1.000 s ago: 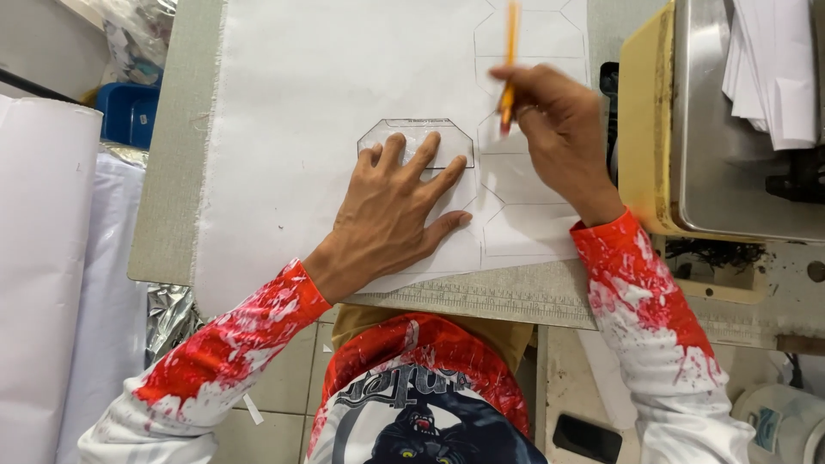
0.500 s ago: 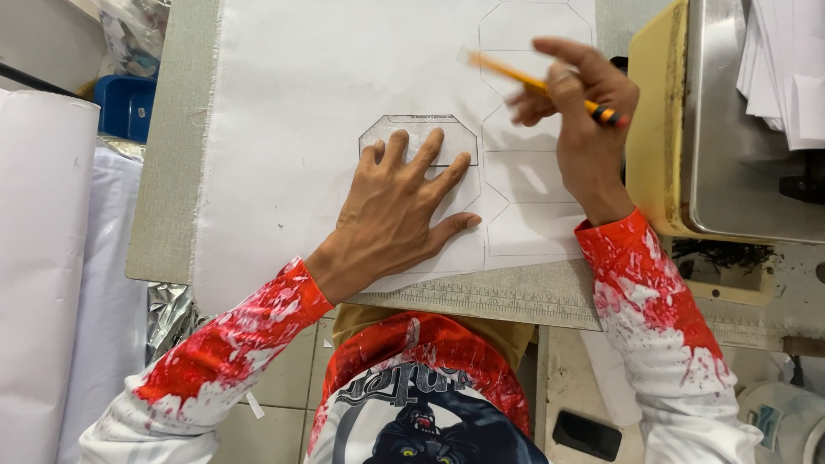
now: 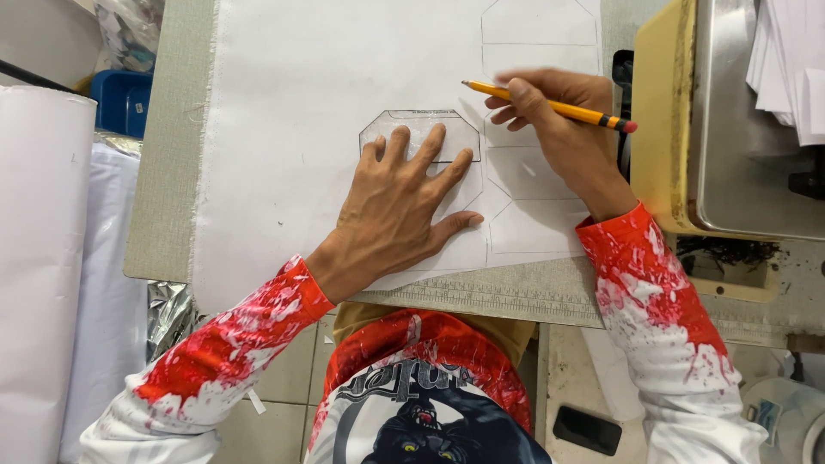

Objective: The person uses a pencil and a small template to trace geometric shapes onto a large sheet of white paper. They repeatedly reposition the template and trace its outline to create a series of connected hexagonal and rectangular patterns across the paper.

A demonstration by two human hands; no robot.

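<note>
Pencil (image 3: 550, 107), yellow with a red eraser end, sits pinched in the right hand (image 3: 559, 129), tip pointing left just above the white sheet (image 3: 301, 129). Flat on a clear octagonal template (image 3: 418, 131), the left hand (image 3: 400, 202) presses with fingers spread, gripping nothing. At upper left, a blue bin's (image 3: 120, 99) contents cannot be made out.
</note>
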